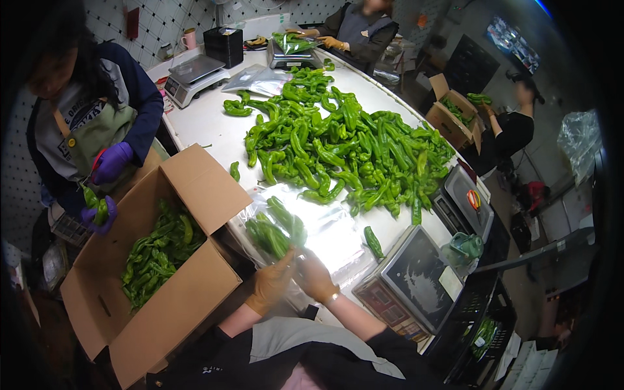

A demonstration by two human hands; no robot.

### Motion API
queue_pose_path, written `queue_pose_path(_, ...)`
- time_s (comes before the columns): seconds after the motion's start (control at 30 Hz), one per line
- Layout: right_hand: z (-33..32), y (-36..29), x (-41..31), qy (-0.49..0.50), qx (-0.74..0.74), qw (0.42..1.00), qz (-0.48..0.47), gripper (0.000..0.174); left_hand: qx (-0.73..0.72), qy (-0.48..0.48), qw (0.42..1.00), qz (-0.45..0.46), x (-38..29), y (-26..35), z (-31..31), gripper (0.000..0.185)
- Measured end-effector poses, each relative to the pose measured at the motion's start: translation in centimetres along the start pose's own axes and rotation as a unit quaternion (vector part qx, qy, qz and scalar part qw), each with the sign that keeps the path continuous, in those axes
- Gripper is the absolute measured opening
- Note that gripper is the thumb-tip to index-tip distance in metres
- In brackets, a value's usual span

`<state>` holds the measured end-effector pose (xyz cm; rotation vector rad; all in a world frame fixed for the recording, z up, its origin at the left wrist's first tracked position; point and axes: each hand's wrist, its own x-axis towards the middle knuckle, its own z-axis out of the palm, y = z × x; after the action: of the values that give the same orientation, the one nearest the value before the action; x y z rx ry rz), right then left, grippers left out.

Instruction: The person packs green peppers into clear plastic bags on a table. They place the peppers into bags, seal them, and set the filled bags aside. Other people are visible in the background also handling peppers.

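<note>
My left hand (273,285), in a tan glove, grips the near edge of a clear plastic bag (278,229) with several long green peppers inside. On the same bag's edge, to the right, my right hand (314,275) has its gloved fingers closed; its fingertips are blurred. Under and beside the bag lie flat clear plastic bags (336,243) that shine in the light. A large heap of green peppers (341,141) spreads over the white table (204,131) beyond my hands. One loose pepper (373,242) lies near the scale on the right.
An open cardboard box (170,331) with peppers stands at left, beside a co-worker holding red-handled scissors (98,161) and peppers. A weighing scale (414,278) is close at right; another scale (470,202) bears orange-handled scissors (473,200). Two more people handle peppers farther off.
</note>
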<state>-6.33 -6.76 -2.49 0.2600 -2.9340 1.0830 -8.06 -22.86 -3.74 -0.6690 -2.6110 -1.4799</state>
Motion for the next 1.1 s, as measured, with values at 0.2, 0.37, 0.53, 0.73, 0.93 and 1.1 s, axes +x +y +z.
queue_pose_path(0.2, 1.1, 2.0, 7.8, -0.004, -0.093, 0.994, 0.062, 0.068, -0.034, 0.045, 0.998, -0.001, 0.3, -1.0, -0.9, 0.051)
queue_pose_path(0.37, -1.3, 2.5, 2.4, 0.027, -0.021, 0.993, -0.116, 0.063, -0.082, 0.047, 0.995, -0.026, -0.6, -2.8, -0.5, 0.043)
queue_pose_path(0.53, -7.1, 5.9, -0.7, 0.031, 0.126, 0.991, -0.04, 0.029, -0.106, 0.055, 0.993, -0.008, -0.1, -2.1, -0.6, 0.036)
queue_pose_path(0.73, -9.4, 18.5, 8.4, 0.274, -0.016, 0.949, 0.157, 0.059, -0.139, 0.001, 0.989, -0.056, 0.7, -0.9, -1.5, 0.035)
queue_pose_path(0.93, -7.9, 22.7, 15.7, 0.222, -0.07, 0.911, 0.341, 0.083, -0.151, -0.006, 0.986, -0.065, 0.8, -1.3, -1.5, 0.038)
queue_pose_path(1.1, -5.7, 21.4, 14.2, 0.324, 0.132, 0.866, 0.357, 0.073, -0.136, -0.071, 0.982, -0.113, 1.2, -1.3, -2.0, 0.036)
